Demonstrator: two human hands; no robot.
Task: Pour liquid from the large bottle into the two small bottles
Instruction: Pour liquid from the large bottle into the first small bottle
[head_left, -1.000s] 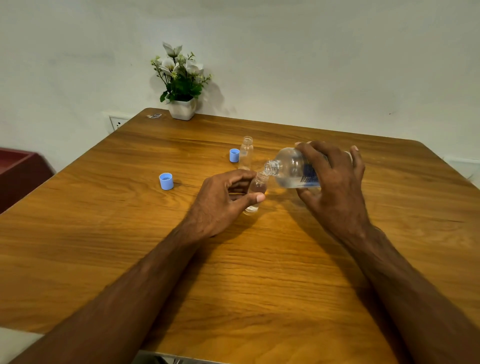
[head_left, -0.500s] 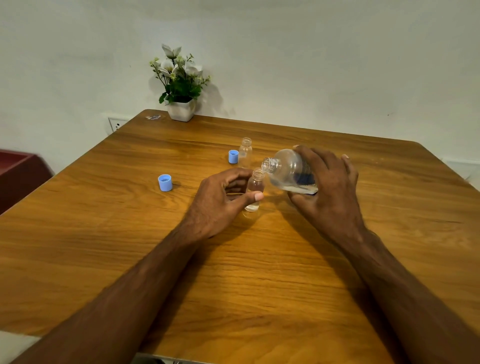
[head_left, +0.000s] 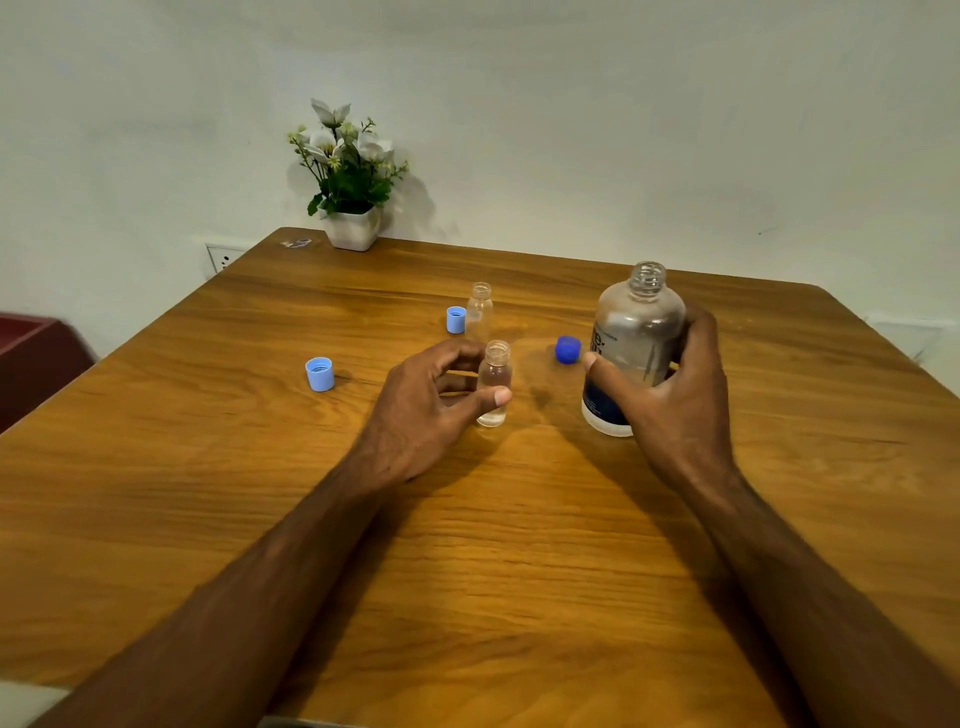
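progress: near small bottle (head_left: 494, 383) holds liquid, seemingly filled | far small bottle (head_left: 479, 310) looks empty (hard to tell), still to fill | left hand (head_left: 426, 410) pinches near bottle | right hand (head_left: 670, 384) grips large bottle (head_left: 631, 348), upright on table (head_left: 260, 493)

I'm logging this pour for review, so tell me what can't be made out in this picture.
All from the head view:
- Large bottle: label text mostly covered by the right hand.
- Near small bottle: liquid level unclear through clear plastic and the left hand.
- Far small bottle: contents too small to tell.
- Small item beside the flower pot: too small to identify.
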